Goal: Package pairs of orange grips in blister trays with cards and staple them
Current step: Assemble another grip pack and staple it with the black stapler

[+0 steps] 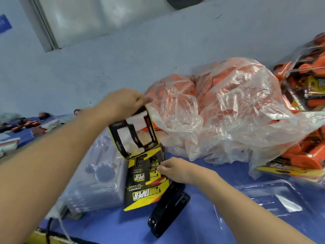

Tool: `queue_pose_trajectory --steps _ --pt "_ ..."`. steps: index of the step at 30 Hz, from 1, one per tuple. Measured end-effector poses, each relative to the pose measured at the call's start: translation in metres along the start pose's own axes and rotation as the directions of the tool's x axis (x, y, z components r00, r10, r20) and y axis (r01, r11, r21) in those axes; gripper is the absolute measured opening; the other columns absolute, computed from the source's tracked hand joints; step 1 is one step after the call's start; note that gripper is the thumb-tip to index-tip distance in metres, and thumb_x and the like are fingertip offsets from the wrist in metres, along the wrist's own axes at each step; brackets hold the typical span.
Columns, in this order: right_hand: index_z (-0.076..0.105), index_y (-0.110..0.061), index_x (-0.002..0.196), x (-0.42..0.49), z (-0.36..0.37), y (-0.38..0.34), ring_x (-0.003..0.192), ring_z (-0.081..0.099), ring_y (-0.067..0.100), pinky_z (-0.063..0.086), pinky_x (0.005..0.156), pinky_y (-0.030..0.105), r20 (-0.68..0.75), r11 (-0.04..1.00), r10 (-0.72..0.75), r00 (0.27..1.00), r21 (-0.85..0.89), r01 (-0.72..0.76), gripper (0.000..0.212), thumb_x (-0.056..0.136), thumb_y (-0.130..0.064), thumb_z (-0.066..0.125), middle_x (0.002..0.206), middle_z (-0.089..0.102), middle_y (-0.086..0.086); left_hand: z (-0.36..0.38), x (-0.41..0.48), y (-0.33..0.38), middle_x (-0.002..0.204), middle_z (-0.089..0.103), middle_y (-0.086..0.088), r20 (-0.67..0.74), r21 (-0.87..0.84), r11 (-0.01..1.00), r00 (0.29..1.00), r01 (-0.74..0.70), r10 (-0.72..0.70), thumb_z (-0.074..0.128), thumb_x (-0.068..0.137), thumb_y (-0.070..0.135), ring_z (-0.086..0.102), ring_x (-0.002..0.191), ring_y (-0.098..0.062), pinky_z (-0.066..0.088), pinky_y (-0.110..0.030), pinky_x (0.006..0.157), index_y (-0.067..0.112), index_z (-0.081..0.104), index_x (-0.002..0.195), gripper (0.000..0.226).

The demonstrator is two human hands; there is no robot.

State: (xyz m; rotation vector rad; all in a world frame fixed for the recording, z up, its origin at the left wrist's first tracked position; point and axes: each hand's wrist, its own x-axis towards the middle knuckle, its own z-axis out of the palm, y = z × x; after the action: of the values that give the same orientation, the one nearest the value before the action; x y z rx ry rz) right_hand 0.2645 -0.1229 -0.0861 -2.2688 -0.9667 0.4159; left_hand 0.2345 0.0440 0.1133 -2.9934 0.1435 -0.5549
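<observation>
The left hand (123,101) is gripping a black-and-yellow windowed card (135,132) by its top edge, fingers curled tight over it, and is holding it tilted in the air so that its lower edge is hanging just above the stack of cards (140,184). That stack is lying around the middle of the blue table (114,229), fanned a little, print facing up. The right hand (173,169) is reaching in from the right and pinching the stack's right edge between thumb and fingertips, a narrow grip; how many cards it is catching cannot be told. A black stapler (168,206) is lying just beside the stack, under the right wrist, pointing toward the table's near edge. A pile of clear blister trays (95,176) is sitting against the stack's left side. The orange grips are sitting in a crumpled clear plastic bag (228,110) along the far edge, beyond both hands. Finished packs (307,81) are piling up at the far right corner, and a single clear tray (274,196) is lying toward the right edge.
</observation>
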Motion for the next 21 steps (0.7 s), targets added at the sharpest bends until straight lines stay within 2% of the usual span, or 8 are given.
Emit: queue_pose_trajectory --steps 3,5,7,9,12,15,18,21 --pt "0.042 -0.015 0.071 0.003 -0.003 -0.005 0.064 0.036 0.021 0.029 0.061 0.034 0.034 1.0 0.023 0.999 -0.011 -0.023 0.039 0.099 -0.042 0.042 0.066 0.04 0.005 -0.055 0.003 -0.002 0.099 0.071 -0.01 -0.174 0.041 0.999 0.985 -0.004 0.011 0.035 0.098 0.06 0.064 0.096 -0.03 0.049 -0.039 0.086 0.018 0.072 0.097 0.056" --pt "0.043 -0.016 0.073 -0.003 -0.009 -0.014 0.065 0.038 0.021 0.032 0.062 0.034 0.026 1.0 0.02 0.999 -0.021 -0.019 0.035 0.1 -0.038 0.042 0.066 0.043 0.003 -0.085 -0.01 0.004 0.083 0.073 -0.001 -0.323 -0.105 0.992 0.946 -0.067 0.03 0.037 0.096 0.064 0.068 0.076 -0.02 0.051 -0.033 0.073 0.019 0.072 0.087 0.058" --pt "0.06 -0.017 0.085 -0.017 -0.023 -0.028 0.073 0.054 0.024 0.045 0.071 0.036 -0.094 0.996 -0.041 0.995 0.072 0.048 0.03 0.103 -0.035 0.043 0.078 0.061 0.007 -0.103 -0.029 0.017 0.069 0.071 0.004 -0.48 -0.355 0.916 0.877 -0.186 -0.008 0.04 0.095 0.067 0.066 0.058 -0.012 0.051 -0.025 0.056 0.02 0.067 0.076 0.057" --pt "0.066 -0.021 0.111 -0.042 -0.044 -0.042 0.099 0.066 0.022 0.051 0.086 0.035 -0.289 0.895 -0.031 0.957 0.418 0.155 0.026 0.104 -0.028 0.043 0.106 0.073 0.003 -0.106 -0.047 0.031 0.068 0.072 0.005 -0.563 -0.579 0.768 0.816 -0.273 -0.134 0.04 0.095 0.066 0.067 0.054 -0.01 0.053 -0.022 0.051 0.023 0.064 0.074 0.054" --pt "0.067 -0.026 0.112 -0.094 -0.08 -0.044 0.108 0.068 0.022 0.055 0.088 0.033 -0.397 0.412 0.015 0.918 0.838 0.356 0.028 0.103 -0.019 0.041 0.114 0.072 0.002 -0.085 -0.067 0.054 0.074 0.073 0.002 -0.396 -0.89 0.38 0.838 -0.25 -0.376 0.037 0.094 0.067 0.069 0.06 -0.015 0.051 -0.022 0.047 0.024 0.068 0.074 0.057" --pt "0.07 -0.026 0.113 -0.154 -0.103 -0.022 0.108 0.068 0.026 0.058 0.082 0.037 -0.487 0.106 0.09 0.869 0.872 0.477 0.034 0.102 -0.032 0.038 0.114 0.071 0.003 -0.034 -0.079 0.086 0.08 0.074 -0.003 -0.16 -0.987 0.073 0.846 -0.143 -0.508 0.042 0.094 0.064 0.068 0.064 -0.019 0.049 -0.019 0.051 0.018 0.071 0.076 0.058" --pt "0.071 -0.026 0.117 -0.207 -0.111 0.008 0.1 0.07 0.022 0.057 0.071 0.041 -0.489 0.121 0.161 0.857 0.872 0.475 0.052 0.097 -0.059 0.037 0.115 0.071 0.002 0.02 -0.088 0.128 0.078 0.075 -0.004 0.161 -0.98 -0.178 0.863 0.085 -0.48 0.045 0.091 0.063 0.067 0.061 -0.019 0.057 -0.029 0.059 0.012 0.074 0.079 0.059" --pt "0.075 -0.02 0.102 -0.24 -0.106 0.026 0.063 0.066 0.016 0.052 0.053 0.025 -0.532 0.37 0.318 0.785 0.832 0.414 0.054 0.083 -0.064 0.052 0.082 0.069 0.003 0.065 -0.098 0.161 0.078 0.075 -0.008 0.371 -0.92 -0.275 0.848 0.28 -0.378 0.042 0.099 0.054 0.067 0.056 -0.02 0.058 -0.036 0.063 0.007 0.074 0.09 0.057"
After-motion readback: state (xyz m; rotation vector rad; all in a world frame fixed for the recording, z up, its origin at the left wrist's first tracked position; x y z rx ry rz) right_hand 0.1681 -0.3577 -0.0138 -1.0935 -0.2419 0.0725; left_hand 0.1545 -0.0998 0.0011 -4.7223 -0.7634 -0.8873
